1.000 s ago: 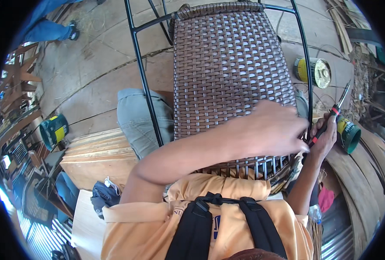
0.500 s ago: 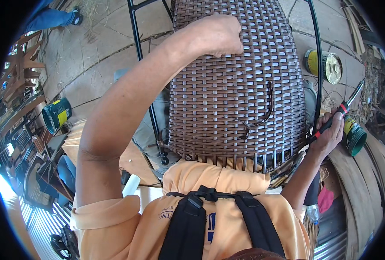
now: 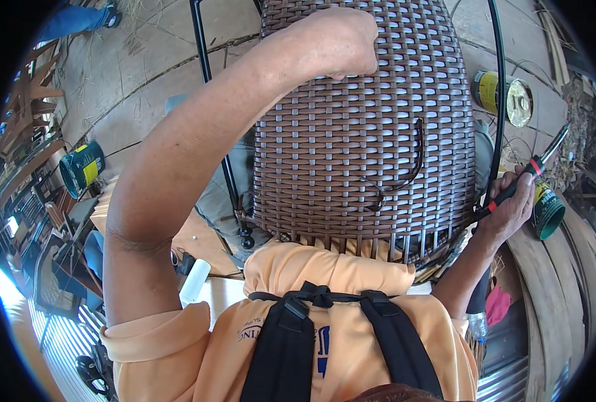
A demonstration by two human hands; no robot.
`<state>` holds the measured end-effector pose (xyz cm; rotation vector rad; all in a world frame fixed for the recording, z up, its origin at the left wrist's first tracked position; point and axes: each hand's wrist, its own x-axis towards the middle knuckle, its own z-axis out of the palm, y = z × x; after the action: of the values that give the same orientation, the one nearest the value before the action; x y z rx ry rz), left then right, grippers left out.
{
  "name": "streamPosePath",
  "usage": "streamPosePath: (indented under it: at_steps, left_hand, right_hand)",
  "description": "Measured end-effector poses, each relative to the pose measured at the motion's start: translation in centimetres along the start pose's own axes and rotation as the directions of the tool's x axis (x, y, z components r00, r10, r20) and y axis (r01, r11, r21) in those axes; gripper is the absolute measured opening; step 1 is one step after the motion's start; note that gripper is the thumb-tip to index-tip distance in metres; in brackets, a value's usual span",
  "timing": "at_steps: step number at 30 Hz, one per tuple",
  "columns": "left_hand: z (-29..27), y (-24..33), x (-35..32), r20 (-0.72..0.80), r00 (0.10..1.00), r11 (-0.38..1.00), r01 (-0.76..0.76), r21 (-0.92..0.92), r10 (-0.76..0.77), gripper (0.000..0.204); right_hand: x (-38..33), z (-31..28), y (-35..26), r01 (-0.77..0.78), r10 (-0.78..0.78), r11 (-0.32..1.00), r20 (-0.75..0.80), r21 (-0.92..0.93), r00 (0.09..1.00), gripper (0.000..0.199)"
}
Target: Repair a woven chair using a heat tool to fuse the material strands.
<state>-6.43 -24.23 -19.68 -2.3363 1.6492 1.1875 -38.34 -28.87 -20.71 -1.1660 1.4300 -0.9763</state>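
Note:
A brown woven wicker panel [image 3: 351, 154] on a black metal frame [image 3: 207, 80] stands in front of me. My left hand [image 3: 335, 40] is raised and closed in a fist against the panel's upper part; I cannot see anything inside it. A loose brown strand [image 3: 415, 161] curls over the weave at the lower right. My right hand [image 3: 509, 208] grips a screwdriver [image 3: 536, 164] with a red and black handle at the panel's lower right edge, next to the frame's right tube [image 3: 497, 114].
A yellow can [image 3: 505, 100] lies on the concrete at the right, with a green can [image 3: 549, 211] behind my right hand. A teal can [image 3: 80, 167] sits at the left. Wooden planks [image 3: 566, 281] curve along the right, beside a pink cloth [image 3: 495, 305].
My left hand rose from the panel's lower right edge, near the right hand, to the upper part of the weave. A loose strand now lies on the panel. The right hand stayed put.

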Motion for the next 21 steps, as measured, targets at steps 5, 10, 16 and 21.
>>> streamPosePath:
  at_steps: [5,10,16,21]
  left_hand:
    - [-0.3,-0.1,0.5,0.063,0.998,0.999,-0.007,0.042,0.005,0.015]
    - [-3.7,2.1,-1.3,0.248,0.961,0.992,0.129,-0.006,-0.123,0.026]
    - [-1.7,1.0,-0.8,0.012,0.999,0.998,-0.050,0.034,0.049,0.029]
    - [-2.8,1.7,-1.0,0.133,0.991,1.000,0.017,0.011,-0.018,0.029]
  right_hand:
    - [0.1,-0.2,0.3,-0.009,0.008,0.999,0.009,0.046,1.000,0.027]
    - [0.3,-0.7,0.5,-0.031,0.029,0.995,0.023,0.090,0.999,0.028]
    - [0.3,-0.7,0.2,-0.025,0.021,0.995,0.049,0.093,0.999,0.029]
    - [0.4,-0.7,0.3,-0.031,0.027,0.993,0.035,0.113,0.999,0.029]
